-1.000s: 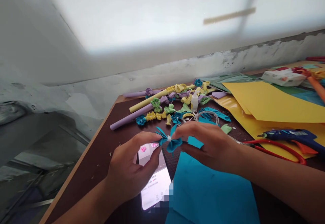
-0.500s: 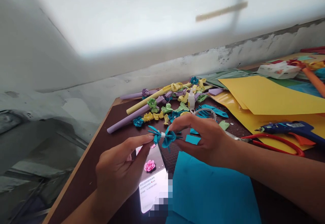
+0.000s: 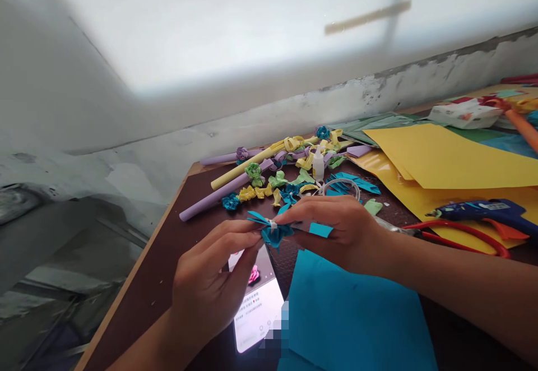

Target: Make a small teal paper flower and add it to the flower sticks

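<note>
Between my two hands is a blue paper flower (image 3: 275,235), bound at its middle with a narrow white strip. My left hand (image 3: 214,267) pinches its left side between thumb and fingers. From the right, my right hand (image 3: 336,222) pinches the other side; its fingertips partly cover the petals. Under the flower a phone (image 3: 258,318) lies lit, showing a pink rose picture and text. A large blue paper sheet (image 3: 357,309) lies below my right hand, with a small blue paper piece (image 3: 321,230) behind it.
Behind my hands lie paper rolls (image 3: 218,196), folded paper flowers (image 3: 254,172), a white glue bottle (image 3: 318,165) and a tape roll (image 3: 347,186). At right are yellow sheets (image 3: 454,155), red-handled scissors (image 3: 466,235) and a blue glue gun (image 3: 483,211). Another person's hand (image 3: 498,103) is at far right.
My left hand has shifted slightly right, with more fingers now on the flower. The flower has turned between my hands, its petals pressed closer together. The other person's arm has moved slightly.
</note>
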`<state>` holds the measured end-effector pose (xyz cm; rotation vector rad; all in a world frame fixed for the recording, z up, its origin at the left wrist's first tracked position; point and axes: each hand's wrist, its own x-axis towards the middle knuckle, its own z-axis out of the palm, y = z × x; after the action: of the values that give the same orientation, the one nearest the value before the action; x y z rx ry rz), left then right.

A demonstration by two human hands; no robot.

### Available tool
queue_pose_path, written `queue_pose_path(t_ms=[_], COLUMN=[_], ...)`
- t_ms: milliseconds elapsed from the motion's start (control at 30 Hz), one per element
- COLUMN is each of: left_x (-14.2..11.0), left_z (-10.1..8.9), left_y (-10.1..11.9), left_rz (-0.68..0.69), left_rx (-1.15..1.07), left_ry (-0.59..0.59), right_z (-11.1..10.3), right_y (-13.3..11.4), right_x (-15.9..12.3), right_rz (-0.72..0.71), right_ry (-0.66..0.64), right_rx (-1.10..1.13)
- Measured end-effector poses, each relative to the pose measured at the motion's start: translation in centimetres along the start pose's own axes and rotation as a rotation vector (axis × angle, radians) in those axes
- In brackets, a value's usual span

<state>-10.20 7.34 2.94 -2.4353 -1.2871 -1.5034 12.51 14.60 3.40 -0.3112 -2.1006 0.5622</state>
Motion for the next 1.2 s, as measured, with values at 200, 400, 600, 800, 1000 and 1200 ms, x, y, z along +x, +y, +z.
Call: queue_pose_path(t_ms=[200, 400, 600, 800, 1000, 1200], left_x=[0.3, 0.5, 0.5, 0.9, 0.7, 1.0], left_z=[-0.7, -0.8, 0.0, 0.4, 0.6, 0.7], left_y=[-1.0, -1.2, -0.8, -1.0, -0.4, -0.2], left_rz=[0.002, 0.153, -0.115, -0.505, -0.657, -0.677], left_rx=[0.084, -0.049, -0.263, -0.659, -0.841, -0.805], left_ry=[-0.04, -0.196, -0.224, -0.333, -0.429, -0.453], right_z=[-0.6, -0.6, -0.4, -0.4, -0.3, 0.6], right_y=[0.1, -0.3, -0.7, -0.9, -1.2, -1.5], right_x=[0.2, 0.2, 0.1, 0.1, 0.1, 0.1], right_rz=[0.036, -0.064, -0.06, 0.082, 0.059, -0.022], right_ry=[0.088, 0.003, -0.209, -0.218, -0.245, -0.174], right_rx=[-0.004, -0.014, -0.122, -0.028, 0.014, -0.115])
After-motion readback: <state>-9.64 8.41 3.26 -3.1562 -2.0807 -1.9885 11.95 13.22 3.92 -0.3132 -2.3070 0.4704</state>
